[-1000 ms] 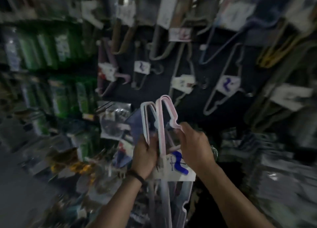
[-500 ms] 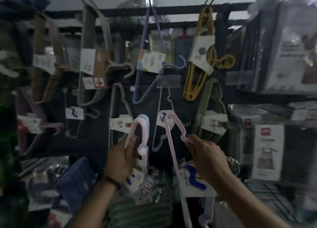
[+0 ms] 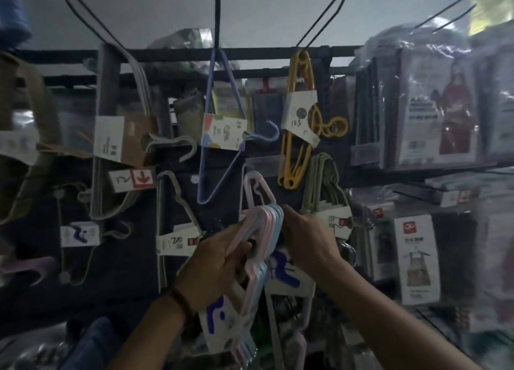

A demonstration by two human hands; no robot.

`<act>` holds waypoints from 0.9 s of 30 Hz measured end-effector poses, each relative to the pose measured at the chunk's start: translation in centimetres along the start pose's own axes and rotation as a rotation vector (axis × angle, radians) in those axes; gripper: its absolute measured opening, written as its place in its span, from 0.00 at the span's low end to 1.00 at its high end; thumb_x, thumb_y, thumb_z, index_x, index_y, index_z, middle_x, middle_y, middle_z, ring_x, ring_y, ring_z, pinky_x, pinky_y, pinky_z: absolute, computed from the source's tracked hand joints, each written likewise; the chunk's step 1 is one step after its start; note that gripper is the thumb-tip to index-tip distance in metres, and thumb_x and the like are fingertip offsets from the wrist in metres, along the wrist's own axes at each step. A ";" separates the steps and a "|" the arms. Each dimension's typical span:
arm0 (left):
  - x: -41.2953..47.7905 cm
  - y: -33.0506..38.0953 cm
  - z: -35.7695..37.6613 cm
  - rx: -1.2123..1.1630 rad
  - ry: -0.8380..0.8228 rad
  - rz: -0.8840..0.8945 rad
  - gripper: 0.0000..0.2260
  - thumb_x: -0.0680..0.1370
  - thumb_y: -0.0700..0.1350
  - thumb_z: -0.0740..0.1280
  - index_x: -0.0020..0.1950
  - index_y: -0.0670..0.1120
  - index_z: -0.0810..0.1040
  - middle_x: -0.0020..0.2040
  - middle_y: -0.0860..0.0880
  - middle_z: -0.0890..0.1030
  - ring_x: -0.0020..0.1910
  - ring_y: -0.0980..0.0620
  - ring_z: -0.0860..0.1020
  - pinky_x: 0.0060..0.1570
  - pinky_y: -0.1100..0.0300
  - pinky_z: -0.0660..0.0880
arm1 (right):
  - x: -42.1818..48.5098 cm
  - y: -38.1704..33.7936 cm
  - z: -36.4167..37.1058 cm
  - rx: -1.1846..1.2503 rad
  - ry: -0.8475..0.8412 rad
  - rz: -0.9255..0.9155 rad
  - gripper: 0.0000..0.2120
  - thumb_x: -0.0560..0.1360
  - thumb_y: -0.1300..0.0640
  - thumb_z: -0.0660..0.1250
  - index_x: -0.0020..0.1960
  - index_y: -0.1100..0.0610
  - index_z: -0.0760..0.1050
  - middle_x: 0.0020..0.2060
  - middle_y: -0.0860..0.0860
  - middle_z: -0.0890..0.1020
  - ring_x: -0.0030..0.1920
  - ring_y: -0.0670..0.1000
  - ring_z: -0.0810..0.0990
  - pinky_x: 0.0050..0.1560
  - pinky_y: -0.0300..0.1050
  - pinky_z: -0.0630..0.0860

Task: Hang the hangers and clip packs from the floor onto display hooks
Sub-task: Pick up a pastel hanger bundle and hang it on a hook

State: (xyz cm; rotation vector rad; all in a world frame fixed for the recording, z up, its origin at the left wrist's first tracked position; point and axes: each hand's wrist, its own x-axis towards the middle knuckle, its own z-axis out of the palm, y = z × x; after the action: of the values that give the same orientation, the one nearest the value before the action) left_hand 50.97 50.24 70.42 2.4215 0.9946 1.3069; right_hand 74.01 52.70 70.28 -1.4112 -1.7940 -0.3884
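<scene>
My left hand grips a bundle of pastel pink and blue hangers by its upper end; the bundle's white card with a blue squiggle hangs below my wrist. My right hand is just to the right, its fingers reaching to the bundle's top edge. It holds a second pink hanger pack, whose top loop is raised to just under the clear price strip on the dark panel. That pack's card shows under my right wrist. My right fingertips are partly hidden.
Hooks on the panel carry other packs: a lilac hanger, yellow ones, green ones and grey ones. Bagged aprons fill the shelves on the right. A black rail crosses the top.
The view has tilted up from the floor goods to the hook panel. Both hands rose and came together, and the right-hand pack's top climbed to the price strip.
</scene>
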 end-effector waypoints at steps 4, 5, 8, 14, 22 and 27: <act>0.4 -0.7 -0.4 0.072 0.013 0.102 0.19 0.85 0.48 0.63 0.73 0.68 0.71 0.65 0.78 0.73 0.65 0.74 0.73 0.62 0.78 0.67 | 0.0 -0.3 -0.1 -0.032 0.148 -0.056 0.14 0.85 0.49 0.60 0.70 0.45 0.72 0.46 0.50 0.82 0.33 0.51 0.78 0.30 0.49 0.78; 0.5 -0.8 -0.4 0.074 0.011 0.113 0.21 0.86 0.47 0.63 0.73 0.70 0.69 0.69 0.77 0.70 0.68 0.73 0.71 0.65 0.77 0.66 | -0.1 -0.4 -0.2 -0.013 0.196 -0.063 0.15 0.85 0.50 0.60 0.70 0.47 0.74 0.47 0.52 0.82 0.33 0.51 0.78 0.29 0.48 0.77; 0.8 -1.3 -0.3 0.043 -0.011 0.129 0.21 0.86 0.46 0.63 0.79 0.62 0.68 0.76 0.69 0.69 0.74 0.67 0.68 0.73 0.70 0.65 | -0.1 -0.2 0.2 0.004 0.259 -0.091 0.17 0.85 0.49 0.57 0.71 0.48 0.74 0.48 0.53 0.83 0.32 0.51 0.77 0.28 0.48 0.77; 1.5 -1.8 0.2 0.043 -0.023 0.085 0.21 0.86 0.52 0.61 0.80 0.61 0.67 0.74 0.65 0.73 0.73 0.67 0.71 0.71 0.68 0.68 | 0.2 1.4 2.1 0.001 0.210 -0.003 0.18 0.83 0.56 0.64 0.71 0.47 0.73 0.47 0.53 0.83 0.35 0.56 0.80 0.31 0.48 0.76; 2.3 -2.7 1.0 0.087 -0.016 0.000 0.18 0.86 0.49 0.61 0.77 0.55 0.73 0.69 0.62 0.78 0.68 0.68 0.74 0.68 0.70 0.70 | 3.6 2.1 4.5 0.021 0.078 0.080 0.03 0.85 0.51 0.62 0.57 0.44 0.71 0.38 0.46 0.81 0.34 0.48 0.81 0.34 0.51 0.81; 1.8 -3.7 1.3 0.131 -0.009 -0.118 0.10 0.86 0.53 0.59 0.59 0.70 0.73 0.51 0.72 0.78 0.52 0.75 0.77 0.51 0.78 0.69 | 7.2 2.1 6.8 -0.020 0.004 0.135 0.05 0.84 0.54 0.61 0.52 0.49 0.75 0.40 0.49 0.82 0.40 0.54 0.84 0.35 0.48 0.78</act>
State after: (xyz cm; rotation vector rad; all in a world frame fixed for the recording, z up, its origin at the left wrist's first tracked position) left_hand 51.01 54.36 69.08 2.4176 1.2372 1.2259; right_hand 72.82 62.77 70.82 -1.5344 -1.6850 -0.3384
